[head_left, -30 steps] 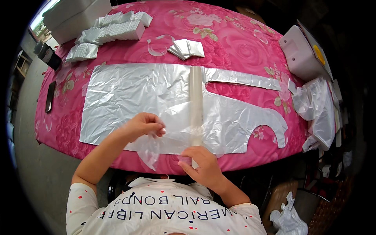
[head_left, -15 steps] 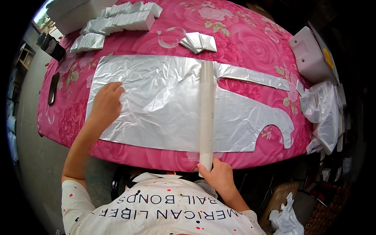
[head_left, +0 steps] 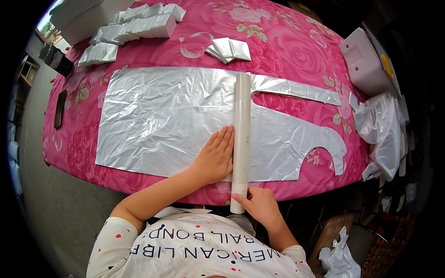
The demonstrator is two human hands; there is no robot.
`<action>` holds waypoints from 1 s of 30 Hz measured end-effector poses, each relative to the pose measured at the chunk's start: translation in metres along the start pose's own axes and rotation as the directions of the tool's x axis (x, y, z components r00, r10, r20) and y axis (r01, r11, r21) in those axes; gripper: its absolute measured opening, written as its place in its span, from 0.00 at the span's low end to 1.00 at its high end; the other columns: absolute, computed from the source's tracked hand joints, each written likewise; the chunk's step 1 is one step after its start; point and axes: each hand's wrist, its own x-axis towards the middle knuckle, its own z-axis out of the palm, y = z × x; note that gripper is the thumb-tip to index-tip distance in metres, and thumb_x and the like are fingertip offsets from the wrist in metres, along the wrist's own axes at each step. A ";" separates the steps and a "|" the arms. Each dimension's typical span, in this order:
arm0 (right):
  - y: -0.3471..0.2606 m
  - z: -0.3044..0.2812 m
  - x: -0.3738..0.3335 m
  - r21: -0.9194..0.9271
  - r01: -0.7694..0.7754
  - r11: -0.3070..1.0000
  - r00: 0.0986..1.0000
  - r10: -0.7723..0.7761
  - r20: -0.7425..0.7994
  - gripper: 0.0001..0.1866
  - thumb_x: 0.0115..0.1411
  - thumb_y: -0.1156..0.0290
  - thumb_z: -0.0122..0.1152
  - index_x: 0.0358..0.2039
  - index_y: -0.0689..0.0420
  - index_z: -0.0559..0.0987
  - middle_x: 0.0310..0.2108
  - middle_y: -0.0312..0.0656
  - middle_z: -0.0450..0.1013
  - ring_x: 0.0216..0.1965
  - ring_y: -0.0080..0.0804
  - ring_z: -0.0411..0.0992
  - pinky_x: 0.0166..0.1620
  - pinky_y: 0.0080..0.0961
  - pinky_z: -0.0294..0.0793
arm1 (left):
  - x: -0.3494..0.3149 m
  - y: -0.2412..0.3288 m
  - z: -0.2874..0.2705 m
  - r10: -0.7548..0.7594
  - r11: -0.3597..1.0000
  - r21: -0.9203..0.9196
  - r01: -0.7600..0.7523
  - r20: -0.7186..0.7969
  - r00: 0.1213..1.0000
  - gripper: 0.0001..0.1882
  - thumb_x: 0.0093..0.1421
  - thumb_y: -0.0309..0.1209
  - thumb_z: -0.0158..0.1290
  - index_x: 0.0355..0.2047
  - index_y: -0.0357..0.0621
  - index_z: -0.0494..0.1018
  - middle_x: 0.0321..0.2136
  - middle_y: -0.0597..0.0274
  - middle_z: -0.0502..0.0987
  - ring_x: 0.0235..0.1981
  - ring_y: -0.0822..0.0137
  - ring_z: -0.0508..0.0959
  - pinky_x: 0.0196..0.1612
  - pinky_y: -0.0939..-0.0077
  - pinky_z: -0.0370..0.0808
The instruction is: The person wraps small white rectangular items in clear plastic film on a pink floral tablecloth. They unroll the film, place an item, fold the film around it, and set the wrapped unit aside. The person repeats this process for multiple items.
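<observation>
A thin, silvery-white plastic apron (head_left: 157, 120) lies spread on the table, its body to the left and its narrow straps and curved cutouts to the right. Across it rests a long pale tube (head_left: 242, 125), its near end jutting past the table edge. My left hand (head_left: 214, 155) lies flat on the film, fingers stretched out along the tube's left side. Around the tube's near end my right hand (head_left: 259, 204) is closed, thumb on top; its other fingers are partly hidden.
Pink flowered cloth (head_left: 296, 46) covers the table. At the back stand rows of folded film packets (head_left: 139, 30), a few loose packets (head_left: 229, 50) and a clear looped strip (head_left: 197, 45). A phone (head_left: 60, 109) and dark bottle (head_left: 55, 59) sit left; a white box (head_left: 368, 58) and plastic bags (head_left: 380, 134) right.
My left hand has swept from the apron's left part rightward to the tube, and the film on the left now lies flatter. The right hand keeps hold of the tube.
</observation>
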 end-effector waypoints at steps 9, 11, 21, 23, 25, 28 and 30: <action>-0.008 -0.068 0.163 0.499 -0.033 0.866 0.998 -0.001 0.068 0.30 0.58 0.45 0.50 0.26 0.65 0.77 0.22 0.44 0.74 0.23 0.29 0.73 0.29 0.24 0.73 | 0.005 0.002 -0.001 0.015 0.998 0.064 -0.016 0.015 1.000 0.32 0.57 0.35 0.36 0.57 0.23 0.52 0.60 0.35 0.51 0.63 0.46 0.49 0.64 0.57 0.44; -0.012 -0.075 0.190 0.721 -0.048 0.691 0.997 -0.012 0.077 0.26 0.60 0.49 0.49 0.33 0.64 0.76 0.29 0.44 0.74 0.29 0.30 0.74 0.35 0.24 0.74 | 0.004 0.002 -0.001 0.003 0.998 0.062 -0.004 0.010 1.000 0.32 0.58 0.36 0.36 0.57 0.23 0.52 0.60 0.34 0.51 0.63 0.45 0.49 0.64 0.57 0.44; 0.090 -0.150 0.259 0.795 0.342 -0.502 0.866 -0.161 -0.474 0.17 0.62 0.64 0.42 0.42 0.62 0.73 0.42 0.46 0.74 0.45 0.38 0.72 0.50 0.38 0.70 | 0.005 0.003 0.002 0.024 0.996 0.082 -0.027 0.036 0.999 0.31 0.57 0.35 0.37 0.57 0.23 0.53 0.60 0.35 0.51 0.64 0.45 0.49 0.64 0.56 0.43; 0.066 -0.167 0.243 0.801 0.433 -0.413 0.825 -0.177 -0.537 0.17 0.63 0.64 0.41 0.44 0.61 0.73 0.45 0.45 0.73 0.46 0.36 0.72 0.51 0.35 0.69 | 0.003 0.001 0.002 0.011 0.997 0.078 -0.012 0.015 1.000 0.31 0.56 0.35 0.37 0.56 0.23 0.54 0.60 0.35 0.52 0.64 0.45 0.49 0.64 0.56 0.44; 0.019 -0.169 0.222 0.820 0.515 -0.251 0.812 -0.165 -0.561 0.18 0.64 0.64 0.40 0.46 0.62 0.72 0.47 0.46 0.72 0.48 0.36 0.70 0.53 0.32 0.68 | 0.003 0.002 0.003 0.015 0.997 0.081 -0.014 -0.018 1.000 0.31 0.55 0.35 0.37 0.55 0.22 0.57 0.59 0.35 0.54 0.63 0.46 0.50 0.64 0.56 0.44; -0.072 -0.117 0.201 0.749 0.639 0.176 0.760 -0.293 -0.580 0.18 0.65 0.64 0.41 0.45 0.63 0.73 0.48 0.46 0.71 0.51 0.33 0.69 0.55 0.26 0.66 | 0.002 0.003 0.002 0.020 0.998 0.058 -0.018 -0.034 0.999 0.31 0.55 0.34 0.37 0.55 0.22 0.56 0.59 0.35 0.54 0.63 0.46 0.51 0.64 0.56 0.45; -0.111 -0.066 0.200 0.584 0.643 0.495 0.765 -0.433 -0.476 0.14 0.65 0.65 0.46 0.40 0.62 0.76 0.32 0.35 0.73 0.33 0.20 0.68 0.39 0.18 0.67 | 0.002 0.002 0.002 0.031 0.994 0.103 -0.031 0.002 1.000 0.31 0.55 0.34 0.38 0.55 0.22 0.55 0.59 0.34 0.53 0.62 0.44 0.52 0.63 0.55 0.47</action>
